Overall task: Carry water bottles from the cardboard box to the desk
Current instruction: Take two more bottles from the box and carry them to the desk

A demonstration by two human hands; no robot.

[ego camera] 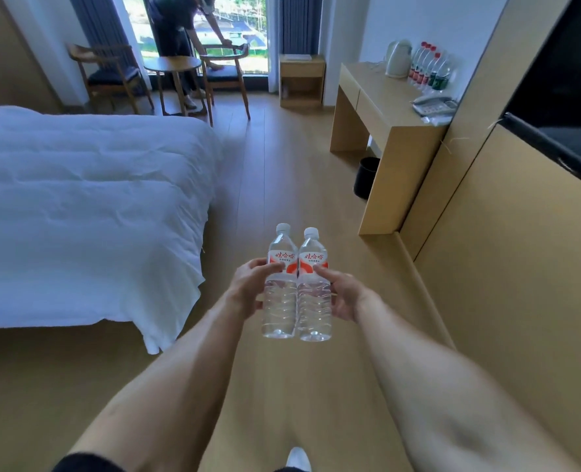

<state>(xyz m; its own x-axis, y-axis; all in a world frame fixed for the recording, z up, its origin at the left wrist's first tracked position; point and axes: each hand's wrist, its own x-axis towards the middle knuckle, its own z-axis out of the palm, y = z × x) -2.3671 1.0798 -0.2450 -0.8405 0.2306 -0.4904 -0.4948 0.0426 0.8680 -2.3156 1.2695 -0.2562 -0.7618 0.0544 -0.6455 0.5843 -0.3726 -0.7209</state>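
Pressing two upright water bottles (296, 284) together, left hand (248, 287) and right hand (345, 292) each cupping one side, likely for a steady carry. Facing desk (384, 107) well ahead; cardboard box unseen.

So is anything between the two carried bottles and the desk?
Nothing visible: bare floor runs from the two bottles to the desk. The bed lies off to the left.

Bed (78, 206) left; desk (384, 107) right; chairs (166, 73) beyond.
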